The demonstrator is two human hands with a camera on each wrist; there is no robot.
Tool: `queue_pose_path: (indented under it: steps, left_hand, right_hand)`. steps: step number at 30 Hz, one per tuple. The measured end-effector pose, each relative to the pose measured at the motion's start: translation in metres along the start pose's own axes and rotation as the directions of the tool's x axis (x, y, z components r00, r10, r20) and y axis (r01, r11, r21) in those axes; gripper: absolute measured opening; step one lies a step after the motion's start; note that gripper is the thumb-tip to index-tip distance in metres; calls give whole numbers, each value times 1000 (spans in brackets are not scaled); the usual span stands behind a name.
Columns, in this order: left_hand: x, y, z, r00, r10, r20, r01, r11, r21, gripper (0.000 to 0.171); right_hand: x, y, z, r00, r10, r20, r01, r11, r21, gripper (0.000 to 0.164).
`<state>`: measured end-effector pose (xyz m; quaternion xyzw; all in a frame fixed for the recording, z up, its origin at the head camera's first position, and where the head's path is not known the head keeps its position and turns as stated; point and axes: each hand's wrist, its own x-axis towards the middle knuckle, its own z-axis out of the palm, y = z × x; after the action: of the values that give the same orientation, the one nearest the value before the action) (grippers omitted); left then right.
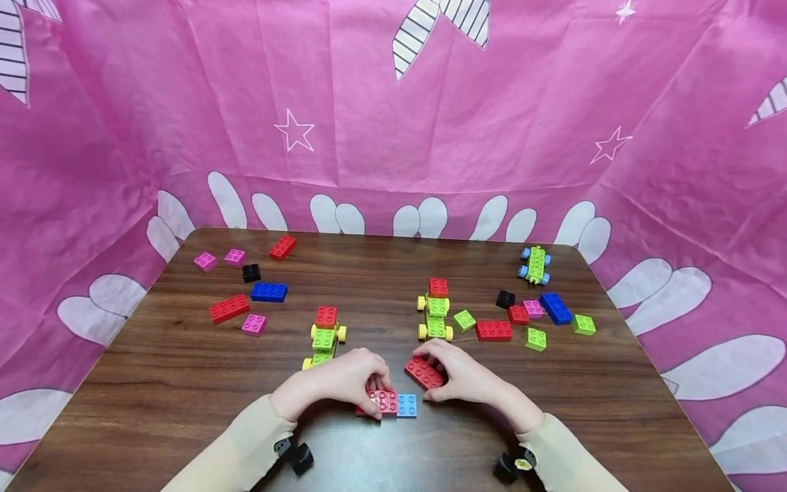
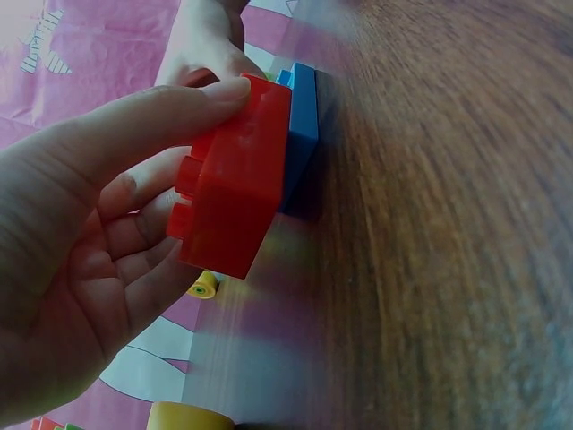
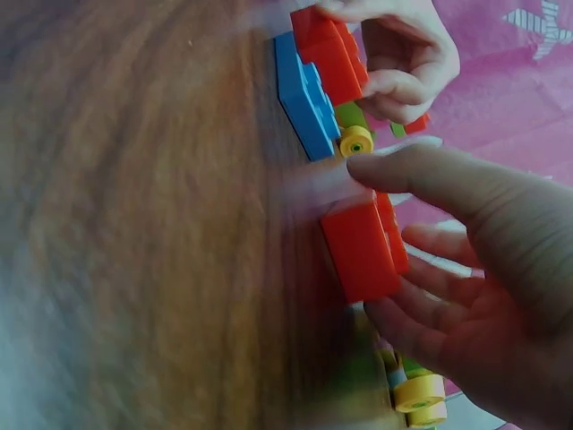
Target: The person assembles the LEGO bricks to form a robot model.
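Observation:
My left hand [image 1: 353, 376] pinches a red toy building brick [image 1: 387, 401] between thumb and fingers. That brick sits on a light blue brick [image 1: 406, 406], whose right end sticks out from under it. To the right, my right hand [image 1: 465, 376] grips a second red brick [image 1: 423, 373] with thumb and fingers at its sides. The right wrist view shows this second red brick [image 3: 363, 251] low over the table and apart from the blue brick [image 3: 304, 98]. In the left wrist view, my thumb lies along the top edge of the first red brick [image 2: 242, 170].
Beyond my hands stand two green cars with yellow wheels and red bricks on top, one left [image 1: 324, 337] and one centre [image 1: 437, 307]. A green car base with blue wheels [image 1: 537, 265] lies far right. Loose bricks lie left [image 1: 268, 292] and right [image 1: 494, 331].

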<state>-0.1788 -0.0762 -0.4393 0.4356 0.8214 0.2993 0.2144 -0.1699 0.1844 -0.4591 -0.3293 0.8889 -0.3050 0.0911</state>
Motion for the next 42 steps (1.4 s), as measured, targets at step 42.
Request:
queue_pose_path:
  steps: [42]
  left_hand:
    - [0,-1,1,1000,-18,8,18,1000,9,29]
  right_hand:
    - [10,-16,5,980,197,-36,-199,979,-49,38]
